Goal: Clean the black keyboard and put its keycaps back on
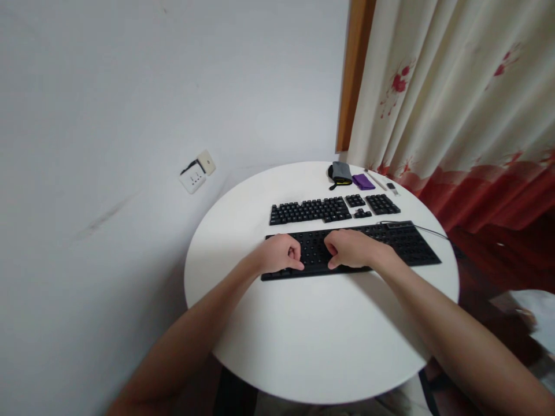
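The black keyboard base lies on the white bench, the left hand over its left part and the right hand over its middle, both with fingers curled; whether either pinches anything I cannot tell. Beyond the keyboard base sit grouped black keycaps, and farther behind it a purple cloth.

Before me I have a round white table, a scuffed pale wall leftward, a red-hemmed cream curtain and dark reddish floor rightward.
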A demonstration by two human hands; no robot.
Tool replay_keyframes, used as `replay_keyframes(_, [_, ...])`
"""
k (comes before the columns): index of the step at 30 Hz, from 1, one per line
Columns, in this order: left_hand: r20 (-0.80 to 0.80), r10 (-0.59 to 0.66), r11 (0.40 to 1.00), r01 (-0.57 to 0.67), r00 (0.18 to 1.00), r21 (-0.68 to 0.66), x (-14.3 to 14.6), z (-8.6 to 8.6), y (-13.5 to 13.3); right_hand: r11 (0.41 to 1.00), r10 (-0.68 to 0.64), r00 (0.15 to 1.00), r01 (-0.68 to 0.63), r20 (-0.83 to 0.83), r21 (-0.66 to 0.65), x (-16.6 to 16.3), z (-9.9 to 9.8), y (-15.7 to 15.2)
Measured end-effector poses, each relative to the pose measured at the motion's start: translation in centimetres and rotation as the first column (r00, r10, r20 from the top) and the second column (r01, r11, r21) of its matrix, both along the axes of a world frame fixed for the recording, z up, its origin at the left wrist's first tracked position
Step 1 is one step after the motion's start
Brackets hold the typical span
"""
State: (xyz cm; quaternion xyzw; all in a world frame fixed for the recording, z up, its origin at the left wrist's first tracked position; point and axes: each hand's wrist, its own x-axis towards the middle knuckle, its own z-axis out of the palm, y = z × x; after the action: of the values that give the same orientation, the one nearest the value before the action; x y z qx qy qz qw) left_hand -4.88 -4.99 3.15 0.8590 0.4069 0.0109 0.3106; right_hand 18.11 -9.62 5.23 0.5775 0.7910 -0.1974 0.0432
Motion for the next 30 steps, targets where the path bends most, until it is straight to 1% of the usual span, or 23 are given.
replay_keyframes(9, [-0.131,0.079,0.994,-0.068,0.988,0.090,0.8,1.2,-0.9,1.000,0.003,0.995,-0.002,0.102,-0.010,-0.9,0.4,0.3])
replay_keyframes(12, [-0.191,0.080,0.991,-0.057,0.978,0.125,1.4,1.6,-1.1,0.999,0.026,0.992,-0.022,0.121,-0.030,-1.1,0.6,0.4])
replay_keyframes(16, [-0.264,0.049,0.989,-0.011,0.963,0.145,2.2,2.0,-0.7,0.999,0.036,0.993,-0.032,0.116,-0.039,-1.0,0.7,0.6])
replay_keyframes(17, [-0.263,0.041,0.991,-0.004,0.964,0.136,2.2,2.0,-0.5,0.999,0.032,0.995,-0.028,0.096,-0.042,-0.9,0.6,0.7])
replay_keyframes(19, [-0.225,0.007,0.997,0.011,0.974,0.077,2.0,2.1,0.0,0.998,0.032,0.999,-0.031,0.021,-0.048,-0.2,0.3,0.8])
replay_keyframes(21, [-0.152,-0.023,1.000,0.021,0.988,-0.011,1.7,2.1,0.5,0.997,0.059,0.994,-0.064,-0.090,-0.049,0.5,0.0,0.8])
replay_keyframes(22, [-0.116,-0.017,0.999,0.013,0.993,-0.033,1.5,2.1,0.6,0.997,0.069,0.988,-0.074,-0.140,-0.032,0.9,-0.1,0.8])
replay_keyframes(24, [-0.055,0.023,1.000,-0.024,0.998,-0.018,1.2,1.9,0.7,0.998,0.056,0.978,-0.049,-0.201,0.038,1.4,-0.3,0.6])
replay_keyframes(27, [-0.042,0.074,0.996,-0.072,0.996,0.059,1.4,1.4,0.4,0.990,-0.011,0.983,0.036,-0.181,0.135,1.4,-0.7,0.1])
replay_keyframes(30, [-0.124,0.097,0.989,-0.082,0.987,0.122,1.9,0.8,-0.3,0.992,-0.040,0.993,0.053,-0.107,0.118,0.9,-1.2,-0.4])
